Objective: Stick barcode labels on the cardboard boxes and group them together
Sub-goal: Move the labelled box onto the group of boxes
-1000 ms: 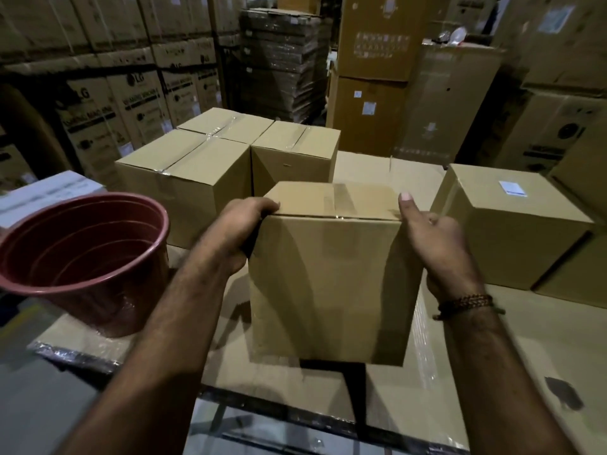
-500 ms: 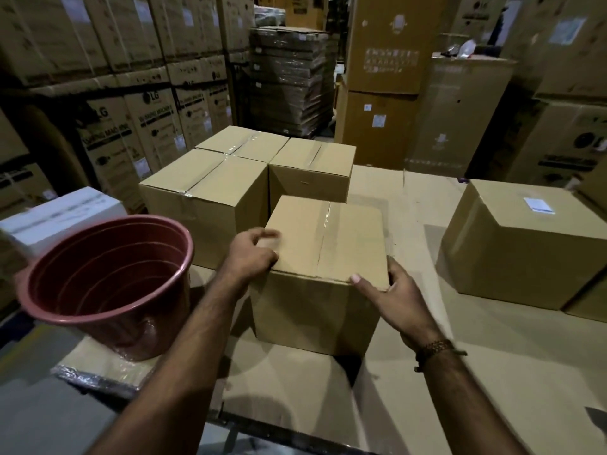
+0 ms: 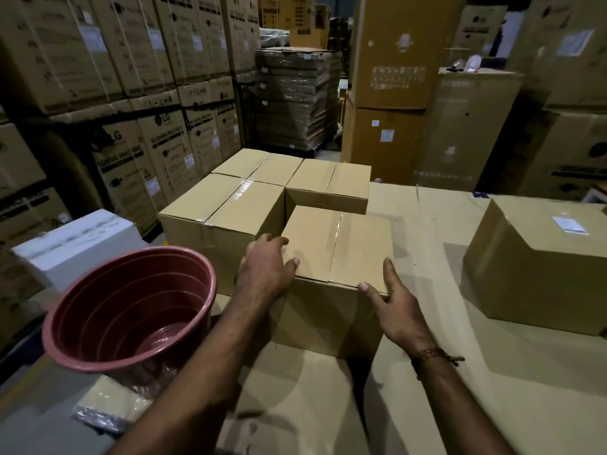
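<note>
A: Which step was in hand?

B: Grouping, I'd judge. The front box (image 3: 335, 254) sat on the tabletop (image 3: 492, 389), its left side against the big box (image 3: 226, 215) and its far side touching or just short of the smaller rear box (image 3: 328, 185). A fourth box (image 3: 259, 164) closed the cluster at the back left.

A: Hands?

B: Left hand (image 3: 266, 270) lay over the near left top corner, fingers (image 3: 279, 241) loosely bent on the lid, thumb on top. That read as pressing, not clamping. Right hand (image 3: 394, 307) had its fingers straight along the near right corner, thumb on the top edge. Neither hand gripped anything.

A: Label on it?

B: None showed on the top or near face. The lone box (image 3: 538, 264) well apart on the right carried a white label (image 3: 568, 224) on top.

A: Next move?

B: My guess: let go and deal with the lone box. It called for a wide two-handed hold, because the smooth cardboard offers no handles.

A: Materials?

B: Plain brown corrugated board, square edges, glossy clear tape along the lid seams. Tabletop was covered in flat cardboard with plastic wrap at its edge. A ribbed reddish plastic bucket (image 3: 131, 310) stood near left, round and tapered.
</note>
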`<state>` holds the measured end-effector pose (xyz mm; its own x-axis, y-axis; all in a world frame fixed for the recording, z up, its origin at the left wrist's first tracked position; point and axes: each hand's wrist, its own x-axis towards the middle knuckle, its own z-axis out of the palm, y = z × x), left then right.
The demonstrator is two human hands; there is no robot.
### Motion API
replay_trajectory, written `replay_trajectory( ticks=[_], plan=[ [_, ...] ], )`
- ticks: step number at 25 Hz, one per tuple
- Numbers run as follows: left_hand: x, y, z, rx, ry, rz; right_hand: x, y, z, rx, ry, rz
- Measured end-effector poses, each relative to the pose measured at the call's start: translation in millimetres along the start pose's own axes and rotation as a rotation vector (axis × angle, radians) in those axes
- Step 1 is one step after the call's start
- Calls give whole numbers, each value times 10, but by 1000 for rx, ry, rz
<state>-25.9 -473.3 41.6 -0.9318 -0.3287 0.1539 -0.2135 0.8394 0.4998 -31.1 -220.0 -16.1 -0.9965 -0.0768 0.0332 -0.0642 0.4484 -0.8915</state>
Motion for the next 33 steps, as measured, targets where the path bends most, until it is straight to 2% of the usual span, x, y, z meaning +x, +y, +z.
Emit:
replay_trajectory(
  ticks=[3,8,12,14,24,33],
  plan=[
    [247,-47,-191,114,23,-5,161,-49,121,-12,6,15],
    [666,-162,-470,491,-115,26,412,-131,290,-35,20,26],
    [870,-257,-525,570,-281,69,582,-155,374,-38,25,32],
    [903,-317,-517,571,-310,92,647,-166,410,-41,28,35],
    [925,-462,-493,731,-133,277,829,-185,492,-46,38,6],
    [975,-432,-451,753,-91,286,921,-158,514,-72,55,2]
  ],
)
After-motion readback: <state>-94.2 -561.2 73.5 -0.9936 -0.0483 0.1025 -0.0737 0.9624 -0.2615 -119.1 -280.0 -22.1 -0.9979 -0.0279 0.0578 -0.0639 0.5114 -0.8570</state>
